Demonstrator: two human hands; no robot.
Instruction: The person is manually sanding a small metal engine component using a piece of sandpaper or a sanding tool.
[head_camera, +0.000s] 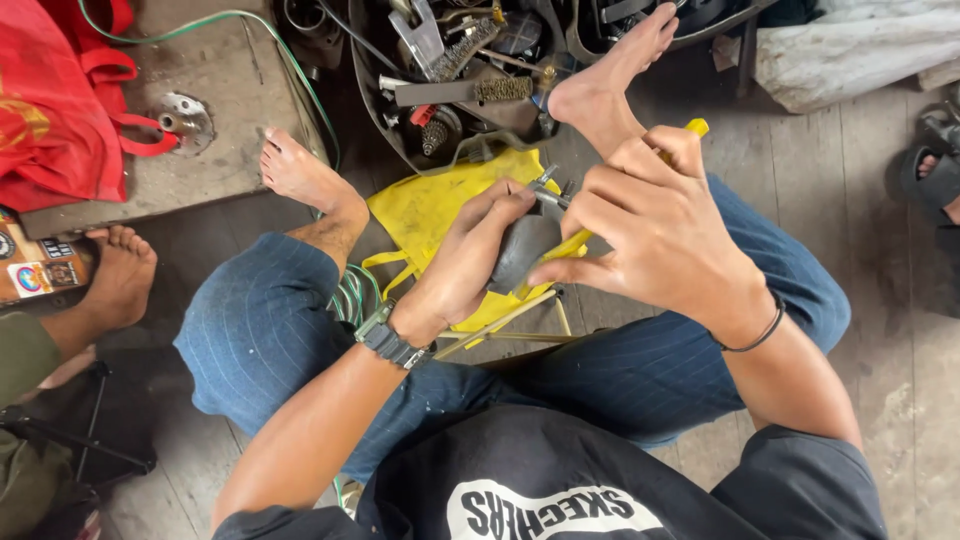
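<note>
left hand (470, 262) gripping dark part (522, 250) over lap | right hand (655, 225) closing on yellow-handled tool (690, 130), tip possibly hidden | keeping part steady, pressing straight, yellow cloth (430, 205) underneath

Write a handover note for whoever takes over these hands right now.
Left hand: closed round a small dark grey part, held over the lap.
Right hand: gripping a yellow-handled tool, its metal tip at the top of the part.
Around: yellow cloth on the floor under the hands; tray of wire brushes and metal bits beyond the feet; red bag far left.
Done: part and tool are both in hand.
Left: cannot tell how far the work on the part has got.
</note>
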